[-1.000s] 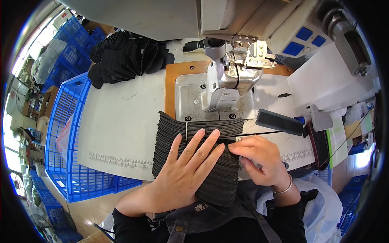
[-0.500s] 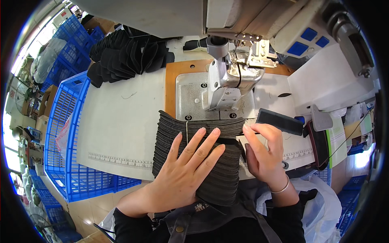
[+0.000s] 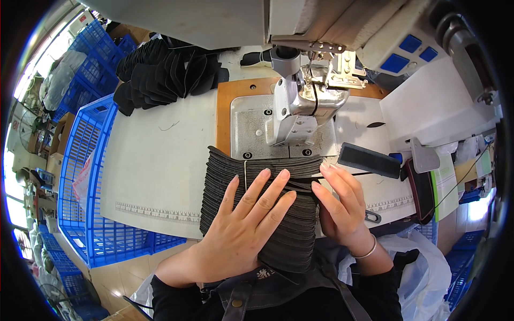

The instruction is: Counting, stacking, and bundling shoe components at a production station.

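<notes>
A thick stack of dark grey fabric pieces (image 3: 286, 235) lies in front of me, its layered edges facing up. A thin pale cord (image 3: 246, 174) crosses its upper left part. My left hand (image 3: 243, 232) lies flat on the stack with its fingers spread. At the stack's right edge my right hand (image 3: 345, 208) has its fingers bent around several pieces, and its thumb is hidden. Beside those fingertips the layers part around a black strip (image 3: 304, 185). A grey ring-shaped handle (image 3: 373, 216) shows just right of that hand; the rest of it is hidden.
Beyond the stack stands a sewing machine (image 3: 292, 125) on a metal plate. A dark rectangular block (image 3: 369, 160) lies to the right. More black pieces (image 3: 166, 72) are heaped at the back left. A blue plastic basket (image 3: 88, 208) stands against the table's left side.
My right hand's fingers have shifted left and closed in on the stack's right edge. The black strip there lies differently, with a gap between layers. My left hand has stayed in place.
</notes>
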A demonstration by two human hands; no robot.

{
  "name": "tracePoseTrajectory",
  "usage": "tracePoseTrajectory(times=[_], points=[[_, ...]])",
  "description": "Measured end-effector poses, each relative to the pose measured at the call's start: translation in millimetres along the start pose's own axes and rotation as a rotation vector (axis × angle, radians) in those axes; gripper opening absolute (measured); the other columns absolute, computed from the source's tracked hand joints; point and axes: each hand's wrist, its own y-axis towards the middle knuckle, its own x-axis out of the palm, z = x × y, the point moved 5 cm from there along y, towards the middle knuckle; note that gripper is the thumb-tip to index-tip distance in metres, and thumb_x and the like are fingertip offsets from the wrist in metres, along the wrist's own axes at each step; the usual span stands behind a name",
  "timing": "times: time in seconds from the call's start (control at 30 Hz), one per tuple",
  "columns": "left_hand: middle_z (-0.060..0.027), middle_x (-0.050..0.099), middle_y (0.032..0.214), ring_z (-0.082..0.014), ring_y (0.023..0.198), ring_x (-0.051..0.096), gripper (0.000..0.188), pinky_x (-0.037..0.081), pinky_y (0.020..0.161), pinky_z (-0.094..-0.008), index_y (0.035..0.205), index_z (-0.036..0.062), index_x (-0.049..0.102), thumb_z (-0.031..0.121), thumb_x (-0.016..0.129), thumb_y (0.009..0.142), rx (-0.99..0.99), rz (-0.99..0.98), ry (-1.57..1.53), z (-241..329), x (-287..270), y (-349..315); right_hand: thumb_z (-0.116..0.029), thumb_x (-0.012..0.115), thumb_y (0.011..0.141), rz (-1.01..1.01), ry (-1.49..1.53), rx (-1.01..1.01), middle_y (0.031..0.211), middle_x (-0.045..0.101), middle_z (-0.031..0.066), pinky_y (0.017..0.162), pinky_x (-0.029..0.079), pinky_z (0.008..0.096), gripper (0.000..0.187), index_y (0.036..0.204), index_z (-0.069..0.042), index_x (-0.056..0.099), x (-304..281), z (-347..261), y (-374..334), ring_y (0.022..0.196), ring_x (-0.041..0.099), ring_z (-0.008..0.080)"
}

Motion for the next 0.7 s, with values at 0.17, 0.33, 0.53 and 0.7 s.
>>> tracePoseTrajectory(times=[0.17,0.33,0.53,0.7], points=[[-0.0202,0.029,0.151,-0.0377,0.139,0.029,0.074,0.022,0.109,-0.0555,0.138,-0.0002,0.040,0.020,0.061,0.070,0.000,-0.011,0.002,-0.1,1.1,0.6,0.001,0.063,0.074,0.014,-0.021,-0.007,0.120,0.060,0.0192,0.088,0.050,0.0404,0.036,0.110,-0.001,0.064,1.4,-1.2,-3.0,0.109,0.058,0.0334],[-0.0200,0.029,0.151,-0.0377,0.140,0.029,0.076,0.021,0.109,-0.0558,0.138,-0.0001,0.040,0.021,0.063,0.068,-0.010,-0.010,-0.009,0.5,-0.2,0.2,0.002,0.063,0.073,0.005,-0.009,-0.002,0.120,0.061,0.0186,0.088,0.050,0.0401,0.037,0.110,-0.001,0.064,1.3,-2.7,-3.8,0.109,0.058,0.0335],[-0.0200,0.029,0.151,-0.0376,0.139,0.029,0.078,0.021,0.109,-0.0557,0.138,0.0000,0.040,0.021,0.064,0.067,-0.009,-0.011,-0.013,0.3,-0.6,1.1,0.007,0.065,0.068,0.034,0.142,0.048,0.120,0.059,0.0171,0.089,0.050,0.0405,0.043,0.110,-0.001,0.064,0.1,-0.2,-5.0,0.108,0.059,0.0357],[-0.0199,0.029,0.151,-0.0376,0.139,0.029,0.077,0.021,0.109,-0.0554,0.138,0.0002,0.040,0.019,0.063,0.067,-0.008,-0.016,-0.011,-1.1,0.3,0.7,0.010,0.064,0.065,0.035,0.214,0.075,0.118,0.058,0.0161,0.089,0.050,0.0417,0.047,0.110,-0.002,0.064,1.1,0.3,-4.6,0.107,0.059,0.0363]])
